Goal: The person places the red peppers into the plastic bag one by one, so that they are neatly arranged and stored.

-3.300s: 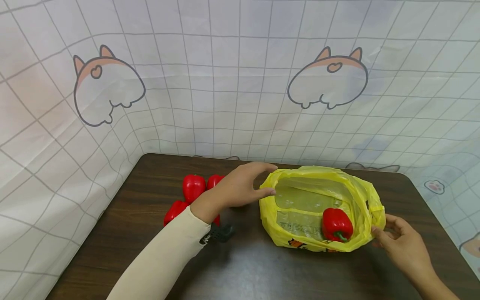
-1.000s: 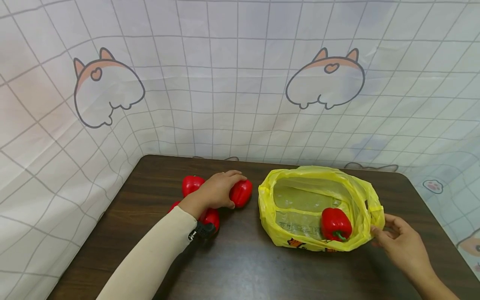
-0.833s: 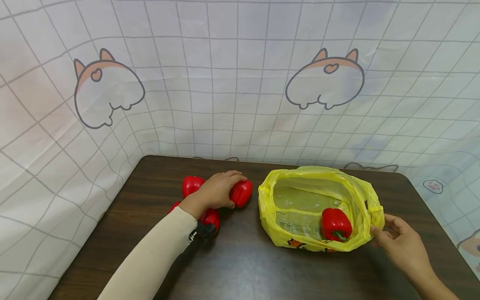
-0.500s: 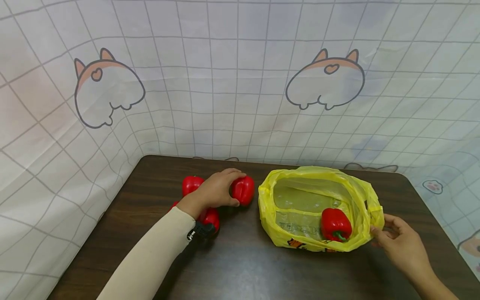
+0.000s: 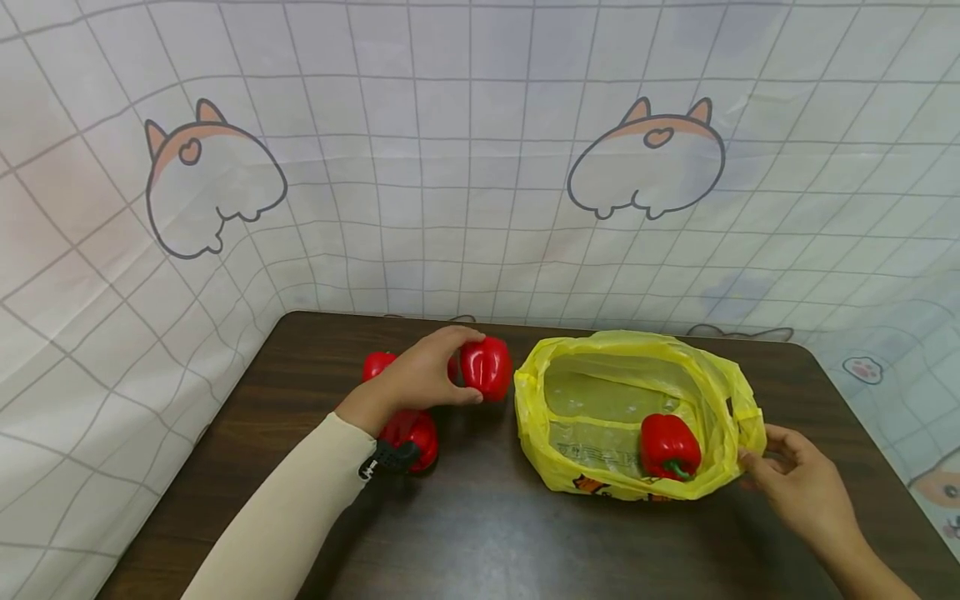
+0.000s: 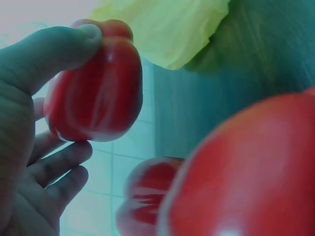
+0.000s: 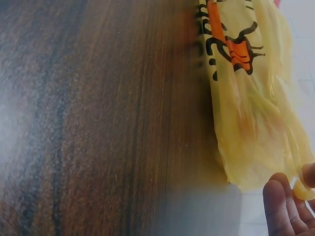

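My left hand [image 5: 423,372] grips a red bell pepper [image 5: 486,368] between thumb and fingers, left of a yellow plastic bag [image 5: 534,437]. In the left wrist view, the thumb presses one side of this bell pepper [image 6: 101,93], and it seems raised off the table. The bag stands with its mouth wide, and another red bell pepper [image 5: 669,446] with a green stem lies inside. My right hand [image 5: 806,487] pinches the bag's right rim; the right wrist view shows fingers [image 7: 280,209] at the yellow plastic edge. More red bell peppers [image 5: 414,437] lie beneath and behind my left forearm, partly hidden.
A dark wooden table [image 5: 487,533] carries everything. Behind it and along the sides hangs a white grid-patterned cloth [image 5: 420,183] with cartoon prints. One pepper [image 5: 377,364] sits near the table's back left. A dark strap [image 5: 386,458] circles my left wrist.
My left hand left the bag's side, went to the peppers at the left and took hold of one, which has now shifted slightly up and right. My right hand stays at the bag's rim.
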`<action>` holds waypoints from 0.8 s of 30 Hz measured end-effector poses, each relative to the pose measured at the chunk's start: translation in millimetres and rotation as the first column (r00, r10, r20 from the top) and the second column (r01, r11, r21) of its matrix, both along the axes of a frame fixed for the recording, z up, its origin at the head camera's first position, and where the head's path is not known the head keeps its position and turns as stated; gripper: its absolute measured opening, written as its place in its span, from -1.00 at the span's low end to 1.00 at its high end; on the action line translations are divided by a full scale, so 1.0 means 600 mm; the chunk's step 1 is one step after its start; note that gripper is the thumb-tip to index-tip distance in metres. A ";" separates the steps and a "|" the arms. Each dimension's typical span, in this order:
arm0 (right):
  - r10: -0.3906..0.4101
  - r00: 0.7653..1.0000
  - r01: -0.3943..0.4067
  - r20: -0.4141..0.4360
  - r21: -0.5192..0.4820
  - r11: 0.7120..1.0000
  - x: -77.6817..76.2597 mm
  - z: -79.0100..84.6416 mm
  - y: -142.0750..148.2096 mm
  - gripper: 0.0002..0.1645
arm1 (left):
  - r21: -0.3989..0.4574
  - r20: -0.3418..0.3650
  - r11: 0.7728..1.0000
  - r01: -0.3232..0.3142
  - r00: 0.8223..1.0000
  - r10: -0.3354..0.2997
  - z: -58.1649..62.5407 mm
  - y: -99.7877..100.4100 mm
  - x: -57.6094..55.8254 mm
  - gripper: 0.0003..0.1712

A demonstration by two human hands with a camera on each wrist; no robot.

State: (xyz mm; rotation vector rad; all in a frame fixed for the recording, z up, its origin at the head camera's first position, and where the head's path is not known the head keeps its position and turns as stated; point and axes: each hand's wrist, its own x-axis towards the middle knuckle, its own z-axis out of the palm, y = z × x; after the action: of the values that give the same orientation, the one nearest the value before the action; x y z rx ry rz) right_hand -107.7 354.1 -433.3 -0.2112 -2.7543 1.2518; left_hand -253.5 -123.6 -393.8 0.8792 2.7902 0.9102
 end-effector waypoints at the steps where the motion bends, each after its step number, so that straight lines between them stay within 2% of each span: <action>1: -0.001 1.000 0.001 0.001 0.001 1.000 0.000 0.000 0.000 -0.30 | 0.014 -0.005 1.000 0.000 1.000 0.000 0.003 -0.001 0.001 -0.05; 7: -0.002 1.000 0.002 0.005 0.005 1.000 -0.002 0.000 0.001 -0.30 | 0.056 -0.055 0.998 -0.007 0.998 0.010 0.024 -0.008 0.008 -0.09; 13: -0.003 1.000 0.003 0.014 0.002 1.000 -0.003 -0.001 0.002 -0.29 | 0.086 -0.111 0.996 0.017 0.994 -0.007 0.039 -0.005 0.013 -0.09; 24: -0.005 1.000 0.005 0.008 -0.005 1.000 -0.003 -0.004 0.004 -0.30 | 0.164 -0.189 0.980 0.110 0.979 -0.079 0.061 0.042 0.029 -0.12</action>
State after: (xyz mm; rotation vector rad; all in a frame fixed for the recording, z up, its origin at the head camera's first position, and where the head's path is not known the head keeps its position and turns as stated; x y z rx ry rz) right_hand -109.7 356.5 -435.7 -0.2236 -2.7565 1.2591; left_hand -236.3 -98.1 -357.0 1.1659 2.8195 1.1257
